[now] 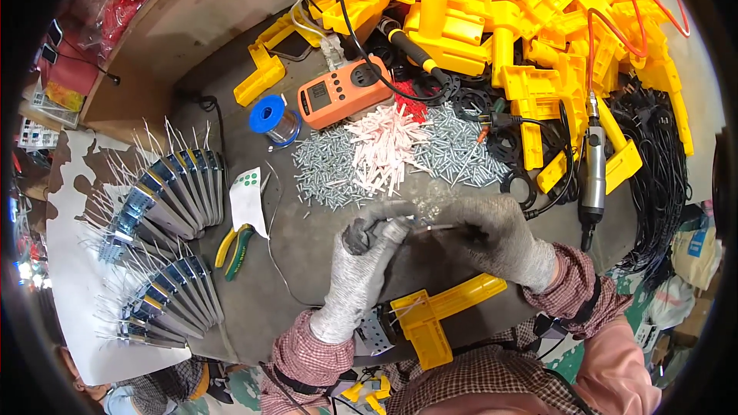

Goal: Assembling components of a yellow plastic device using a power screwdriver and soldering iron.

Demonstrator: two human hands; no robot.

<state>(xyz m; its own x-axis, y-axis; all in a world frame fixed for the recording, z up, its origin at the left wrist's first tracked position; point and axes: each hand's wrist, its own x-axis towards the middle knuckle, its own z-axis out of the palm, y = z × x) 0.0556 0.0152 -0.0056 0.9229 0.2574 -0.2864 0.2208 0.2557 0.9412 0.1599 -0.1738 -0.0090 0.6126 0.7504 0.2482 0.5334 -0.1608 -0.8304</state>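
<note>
My left hand [367,253], in a grey glove, is raised above the dark table with thumb and fingers pinched together. Facing it from the right is my right hand [503,234], gloved the same way, its fingers closed and blackened at the tips. Between them runs a thin pale strand [440,227]; what each hand pinches is too small to name. Below the hands, close to my body, lies a yellow plastic housing [427,323]. Beside it, under my left wrist, is a metal plate with holes [374,333], partly hidden.
Beyond my hands lie screws [330,165], pale pink sleeves [384,146], an orange meter [344,96] and a wire spool [274,120]. Pliers [237,252] and circuit boards [173,192] lie left. Yellow housings [469,23] pile up behind; a power screwdriver [593,177] and black cables [649,177] lie right.
</note>
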